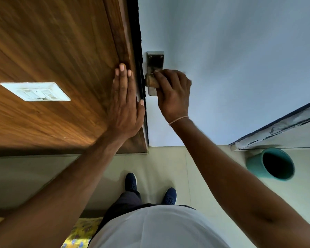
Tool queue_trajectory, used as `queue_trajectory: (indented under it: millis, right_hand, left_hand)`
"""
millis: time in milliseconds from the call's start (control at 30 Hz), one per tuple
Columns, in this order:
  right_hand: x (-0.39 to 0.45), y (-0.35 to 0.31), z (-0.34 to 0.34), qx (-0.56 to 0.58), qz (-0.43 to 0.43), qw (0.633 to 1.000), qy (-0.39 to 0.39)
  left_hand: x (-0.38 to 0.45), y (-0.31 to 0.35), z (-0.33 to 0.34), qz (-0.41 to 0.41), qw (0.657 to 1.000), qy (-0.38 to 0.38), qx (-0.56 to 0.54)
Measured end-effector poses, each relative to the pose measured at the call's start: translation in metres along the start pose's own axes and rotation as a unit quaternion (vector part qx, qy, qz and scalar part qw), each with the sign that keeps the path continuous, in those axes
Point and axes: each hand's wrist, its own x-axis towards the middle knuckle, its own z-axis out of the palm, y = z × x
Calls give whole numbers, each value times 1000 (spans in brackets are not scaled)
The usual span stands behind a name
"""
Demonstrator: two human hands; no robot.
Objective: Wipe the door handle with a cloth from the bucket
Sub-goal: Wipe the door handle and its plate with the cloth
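A metal handle plate (155, 59) is fixed on the pale blue door (231, 68), close to its left edge. My right hand (174, 93) is closed around a brownish cloth (151, 81) and presses it against the handle, which the cloth and fingers hide. My left hand (125, 104) lies flat with fingers spread on the wooden panel (52, 51) beside the door's edge and holds nothing. A teal bucket (270, 163) stands on the floor at the lower right, with a dark inside.
A white switch plate (36, 91) sits on the wooden panel at the left. My two dark shoes (131, 181) stand on the light floor under the door. A worn white frame (276, 129) runs along the right. Yellow patterned fabric (81, 231) lies at the bottom left.
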Motion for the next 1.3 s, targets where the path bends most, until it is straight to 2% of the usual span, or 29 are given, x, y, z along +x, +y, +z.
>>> queue_trajectory:
  millis: [133,267,333,500,633,767,867,967,1067,1167,1300]
  right_hand:
    - [-5,32,-8,-38,-102,994,21]
    - [-20,71,-28,-40,-96,993,49]
    - [-14,65,-27,-26,-97,994,44]
    - [3,21,3,-11,-183,983,-18]
    - [1,45,-8,-29,-222,975,-18]
    - [-23,106,-44,-62,-115,991,4]
    - [-24,114,-59,-60,-61,996,-3]
    - [-22,75,-59,-9,-53,997,-50]
    - [-33,25,-59,94,76,988,-91]
    - [-28,0,-54,146,168,972,-70]
    - [5,-18,-50,96,158,983,-13]
  left_hand:
    - [-1,-1,-1,0,1000,-2,4]
    - [0,2,1,-5,1000,3,-3]
    - [1,4,3,-10,1000,6,-8]
    - [0,4,5,-15,1000,3,-7]
    - [1,3,5,-7,1000,6,-9]
    - [1,5,6,-17,1000,10,-14]
    - [1,10,9,-23,999,20,-19]
    - [3,6,10,-26,999,21,-18]
    - [1,4,8,-15,1000,15,-15]
    - [0,6,6,-8,1000,15,-17]
    - [0,1,2,-4,1000,13,-8]
